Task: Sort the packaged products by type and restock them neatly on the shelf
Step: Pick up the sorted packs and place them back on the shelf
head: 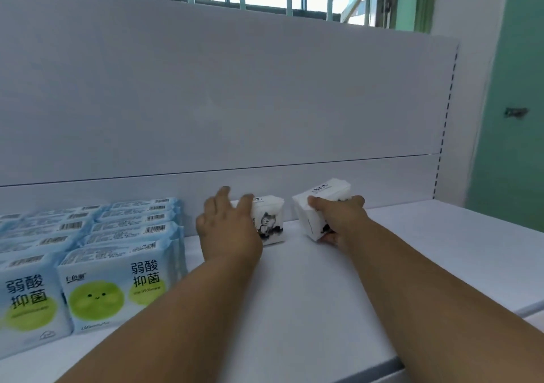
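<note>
Two small white tissue packs with a black ink drawing stand at the back of the white shelf (294,279). My left hand (228,228) lies against the left pack (269,222), thumb over its top, fingers straight. To the right, my right hand (338,219) grips the right pack (319,206), which is tilted, with the thumb on top and fingers underneath. Two rows of blue wet-wipe packs (117,282) with green smiley circles fill the shelf's left side.
The white back panel (235,102) rises right behind the packs. The shelf's right end (441,206) meets a slotted upright and a green wall. A barred window sits above the panel. Bare shelf surface lies right of my right hand.
</note>
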Demonstrator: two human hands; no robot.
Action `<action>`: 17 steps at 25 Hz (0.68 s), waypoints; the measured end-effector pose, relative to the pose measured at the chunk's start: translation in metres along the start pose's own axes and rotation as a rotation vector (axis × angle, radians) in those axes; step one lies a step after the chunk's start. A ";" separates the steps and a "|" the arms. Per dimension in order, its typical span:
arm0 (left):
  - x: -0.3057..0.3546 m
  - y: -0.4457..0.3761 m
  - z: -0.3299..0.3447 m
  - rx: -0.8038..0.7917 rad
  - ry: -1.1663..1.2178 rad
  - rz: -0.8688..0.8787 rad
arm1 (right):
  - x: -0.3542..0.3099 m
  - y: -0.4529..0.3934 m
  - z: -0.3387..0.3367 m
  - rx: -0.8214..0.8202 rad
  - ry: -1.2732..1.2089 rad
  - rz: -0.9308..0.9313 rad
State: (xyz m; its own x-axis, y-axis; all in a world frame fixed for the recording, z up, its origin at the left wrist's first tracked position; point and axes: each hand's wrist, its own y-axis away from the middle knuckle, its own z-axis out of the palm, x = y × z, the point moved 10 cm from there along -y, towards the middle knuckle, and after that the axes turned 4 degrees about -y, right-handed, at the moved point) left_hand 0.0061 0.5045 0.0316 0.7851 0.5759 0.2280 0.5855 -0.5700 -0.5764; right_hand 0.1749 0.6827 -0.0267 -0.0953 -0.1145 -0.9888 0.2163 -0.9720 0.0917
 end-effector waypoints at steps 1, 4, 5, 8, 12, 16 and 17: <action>0.007 0.000 0.000 0.035 -0.067 0.082 | 0.004 -0.006 0.008 -0.005 0.027 0.002; -0.001 -0.003 0.005 0.041 -0.086 0.065 | 0.005 -0.012 0.023 -0.006 0.282 -0.037; -0.007 -0.006 0.008 0.034 -0.057 0.033 | 0.001 -0.012 0.024 -0.002 0.451 -0.063; -0.021 -0.007 0.017 -0.028 0.088 -0.058 | -0.002 -0.021 0.037 -0.084 0.640 -0.134; -0.025 -0.006 0.029 -0.110 0.215 -0.104 | -0.003 -0.024 0.052 -0.102 0.598 -0.204; -0.024 -0.006 0.044 -0.208 0.309 -0.096 | -0.010 -0.019 0.052 -0.043 0.575 -0.232; -0.022 -0.006 0.045 -0.216 0.309 -0.083 | -0.009 -0.019 0.051 -0.065 0.574 -0.231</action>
State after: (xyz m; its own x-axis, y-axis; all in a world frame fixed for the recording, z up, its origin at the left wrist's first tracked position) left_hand -0.0238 0.5215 -0.0050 0.7375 0.4404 0.5120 0.6532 -0.6577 -0.3752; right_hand 0.1222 0.6921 -0.0139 0.3866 0.2436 -0.8895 0.3127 -0.9420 -0.1221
